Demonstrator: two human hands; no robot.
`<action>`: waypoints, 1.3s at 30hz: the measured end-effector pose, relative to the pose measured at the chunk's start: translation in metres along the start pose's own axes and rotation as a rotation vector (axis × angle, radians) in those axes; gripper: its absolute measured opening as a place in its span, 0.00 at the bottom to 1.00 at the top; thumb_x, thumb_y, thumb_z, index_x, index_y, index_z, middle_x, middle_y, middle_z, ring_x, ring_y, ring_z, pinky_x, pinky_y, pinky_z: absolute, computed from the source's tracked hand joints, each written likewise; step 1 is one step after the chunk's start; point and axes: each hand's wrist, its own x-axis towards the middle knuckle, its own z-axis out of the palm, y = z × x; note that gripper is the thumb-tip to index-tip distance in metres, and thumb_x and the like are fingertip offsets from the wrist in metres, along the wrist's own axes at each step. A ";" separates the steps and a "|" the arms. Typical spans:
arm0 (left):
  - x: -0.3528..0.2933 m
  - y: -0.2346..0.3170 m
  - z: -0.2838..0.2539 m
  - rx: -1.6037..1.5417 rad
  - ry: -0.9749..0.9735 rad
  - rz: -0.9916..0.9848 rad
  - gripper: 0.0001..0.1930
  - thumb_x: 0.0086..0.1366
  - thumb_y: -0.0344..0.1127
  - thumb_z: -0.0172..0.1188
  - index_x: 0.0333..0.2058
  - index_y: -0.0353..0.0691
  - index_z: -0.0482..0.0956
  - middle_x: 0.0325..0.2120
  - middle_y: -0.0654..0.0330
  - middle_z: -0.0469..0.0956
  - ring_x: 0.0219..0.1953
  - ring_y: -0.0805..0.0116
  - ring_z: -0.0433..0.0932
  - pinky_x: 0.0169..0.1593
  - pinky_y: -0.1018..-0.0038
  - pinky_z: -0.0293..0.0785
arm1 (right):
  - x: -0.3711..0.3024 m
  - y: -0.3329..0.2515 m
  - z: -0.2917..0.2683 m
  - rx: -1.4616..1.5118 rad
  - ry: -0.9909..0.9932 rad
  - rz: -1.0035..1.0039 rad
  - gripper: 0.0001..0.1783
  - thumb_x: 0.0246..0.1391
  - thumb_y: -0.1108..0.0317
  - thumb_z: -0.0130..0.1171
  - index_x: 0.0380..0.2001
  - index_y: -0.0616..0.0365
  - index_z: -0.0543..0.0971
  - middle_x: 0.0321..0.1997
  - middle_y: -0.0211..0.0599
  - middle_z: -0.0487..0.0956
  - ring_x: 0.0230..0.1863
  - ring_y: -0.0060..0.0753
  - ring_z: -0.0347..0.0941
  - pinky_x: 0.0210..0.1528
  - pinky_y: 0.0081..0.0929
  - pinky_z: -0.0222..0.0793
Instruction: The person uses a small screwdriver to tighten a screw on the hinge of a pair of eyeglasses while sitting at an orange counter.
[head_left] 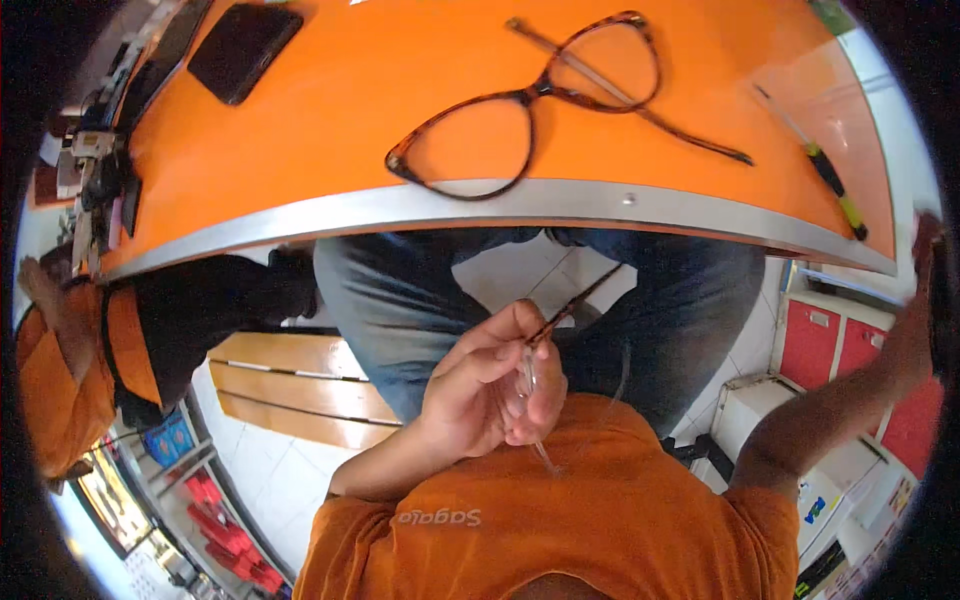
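My left hand [490, 385] is held close in front of my orange shirt, fingers closed on a pair of glasses [530, 365]. Their clear lens sits between my thumb and fingers, and a thin brown temple arm [580, 300] sticks up and to the right. My right hand [915, 300] is stretched far out to the right edge against a dark object, and its grip is hard to make out. A second pair, tortoiseshell glasses [530, 110], lies unfolded on the orange table [330, 120] above my knees.
A black phone [243, 48] lies at the table's far left, and a thin tool with a green-yellow handle [830, 180] at its right. Another person in orange [60, 390] sits at the left. A wooden bench [290, 385] and red cabinets [830, 345] stand below.
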 end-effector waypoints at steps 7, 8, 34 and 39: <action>0.002 -0.006 0.000 0.030 0.010 0.078 0.13 0.69 0.42 0.48 0.38 0.37 0.63 0.19 0.51 0.70 0.16 0.68 0.65 0.16 0.78 0.58 | -0.111 -0.141 0.040 0.309 -1.029 -0.271 0.18 0.48 0.68 0.64 0.45 0.53 0.79 0.21 0.36 0.76 0.20 0.41 0.74 0.20 0.36 0.67; 0.002 -0.008 -0.001 0.048 0.022 0.099 0.13 0.69 0.42 0.48 0.38 0.37 0.63 0.19 0.51 0.70 0.16 0.68 0.65 0.16 0.78 0.58 | -0.117 -0.139 0.046 0.410 -1.103 -0.217 0.21 0.47 0.69 0.64 0.48 0.52 0.77 0.21 0.37 0.75 0.19 0.41 0.73 0.20 0.36 0.67; -0.005 -0.019 0.001 0.439 0.087 0.030 0.10 0.72 0.41 0.46 0.41 0.43 0.59 0.25 0.52 0.76 0.19 0.73 0.69 0.20 0.81 0.61 | -0.101 -0.153 0.037 0.102 -1.096 -0.418 0.18 0.30 0.67 0.70 0.33 0.40 0.83 0.15 0.22 0.66 0.15 0.28 0.65 0.19 0.29 0.58; -0.002 -0.017 0.004 0.434 0.024 -0.012 0.09 0.73 0.41 0.46 0.40 0.44 0.58 0.26 0.52 0.76 0.19 0.74 0.68 0.20 0.81 0.61 | -0.087 -0.162 0.033 -0.034 -1.177 -0.341 0.16 0.26 0.64 0.71 0.26 0.33 0.84 0.17 0.19 0.67 0.18 0.27 0.65 0.22 0.28 0.58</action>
